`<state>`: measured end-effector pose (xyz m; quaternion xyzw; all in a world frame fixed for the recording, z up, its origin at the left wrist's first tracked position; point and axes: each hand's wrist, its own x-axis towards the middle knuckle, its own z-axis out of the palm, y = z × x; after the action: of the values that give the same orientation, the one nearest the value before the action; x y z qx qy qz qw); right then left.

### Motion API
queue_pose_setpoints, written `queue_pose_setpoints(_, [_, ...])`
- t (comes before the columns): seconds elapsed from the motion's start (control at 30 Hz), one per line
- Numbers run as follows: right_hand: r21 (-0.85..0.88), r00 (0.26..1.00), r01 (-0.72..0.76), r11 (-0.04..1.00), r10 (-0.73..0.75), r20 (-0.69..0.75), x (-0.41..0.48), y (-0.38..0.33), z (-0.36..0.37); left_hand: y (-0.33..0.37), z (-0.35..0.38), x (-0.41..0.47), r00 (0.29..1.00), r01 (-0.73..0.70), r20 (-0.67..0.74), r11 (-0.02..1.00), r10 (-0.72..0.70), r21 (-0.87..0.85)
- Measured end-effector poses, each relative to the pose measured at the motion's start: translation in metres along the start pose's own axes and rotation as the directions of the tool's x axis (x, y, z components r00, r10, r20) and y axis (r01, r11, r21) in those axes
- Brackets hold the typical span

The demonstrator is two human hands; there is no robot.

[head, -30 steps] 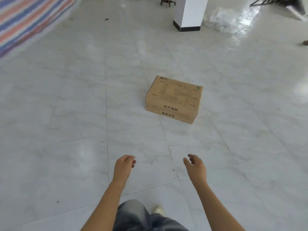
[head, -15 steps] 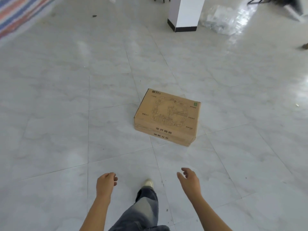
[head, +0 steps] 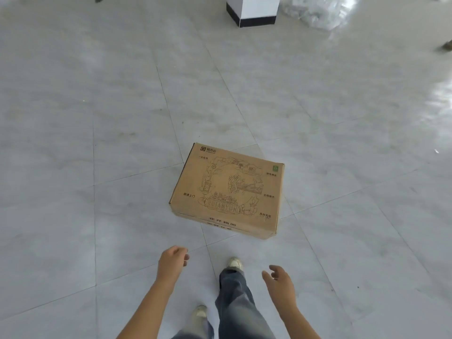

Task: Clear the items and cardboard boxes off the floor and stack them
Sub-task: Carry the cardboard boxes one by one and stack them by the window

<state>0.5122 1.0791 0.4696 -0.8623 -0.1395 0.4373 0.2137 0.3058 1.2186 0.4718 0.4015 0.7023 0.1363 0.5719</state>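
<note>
A flat brown cardboard box [head: 230, 189] with a line drawing and printed text on its lid lies closed on the pale tiled floor, just ahead of my feet. My left hand [head: 171, 263] hangs in front of me below and left of the box, fingers loosely curled, holding nothing. My right hand [head: 281, 282] is held out below the box's near right corner, fingers relaxed and empty. Neither hand touches the box.
A white pillar with a black base [head: 254, 11] stands at the far top. A heap of clear plastic wrap [head: 318, 11] lies to its right. A small dark object [head: 446, 46] sits at the right edge. My legs and pale shoes [head: 234, 263] step toward the box.
I have walked closer, so the box now fills more of the view and sits lower in it. Both hands stay empty; the striped cloth at the far left has left the view.
</note>
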Motion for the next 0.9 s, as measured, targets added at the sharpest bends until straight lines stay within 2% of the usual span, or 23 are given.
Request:
queue_pose_setpoints(0.2, [0.011, 0.999, -0.028, 1.000, 0.028, -0.022, 0.103, -0.051, -0.033, 0.037, 0.043, 0.072, 0.996, 0.086, -0.031, 0.993, -0.088, -0.075])
queue_pose_setpoints(0.37, [-0.020, 0.999, -0.003, 1.000, 0.004, 0.048, 0.204, -0.074, 0.007, 0.036, 0.078, 0.163, 0.991, 0.118, -0.061, 0.990, -0.122, -0.072])
queue_pose_setpoints(0.47, [-0.056, 0.997, -0.064, 0.996, 0.066, 0.044, 0.277, -0.053, 0.044, 0.015, 0.092, 0.243, 0.988, 0.128, -0.086, 0.992, -0.126, 0.011])
queue_pose_setpoints(0.63, [-0.061, 0.949, -0.305, 0.950, 0.298, -0.097, 0.388, 0.010, 0.086, -0.032, 0.096, 0.374, 0.969, 0.167, -0.199, 0.983, -0.148, 0.080])
queue_pose_setpoints(0.73, [0.075, 0.910, -0.380, 0.922, 0.387, -0.151, 0.442, 0.044, 0.101, -0.060, 0.089, 0.447, 0.950, 0.191, -0.269, 0.977, -0.158, 0.100])
queue_pose_setpoints(0.83, [0.192, 0.906, -0.370, 0.909, 0.399, -0.143, 0.484, 0.066, 0.108, -0.077, 0.086, 0.506, 0.939, 0.167, -0.323, 0.979, -0.120, 0.120])
queue_pose_setpoints(0.9, [0.256, 0.914, -0.357, 0.898, 0.393, -0.103, 0.501, 0.074, 0.107, -0.081, 0.087, 0.533, 0.915, 0.204, -0.372, 0.975, -0.159, 0.085])
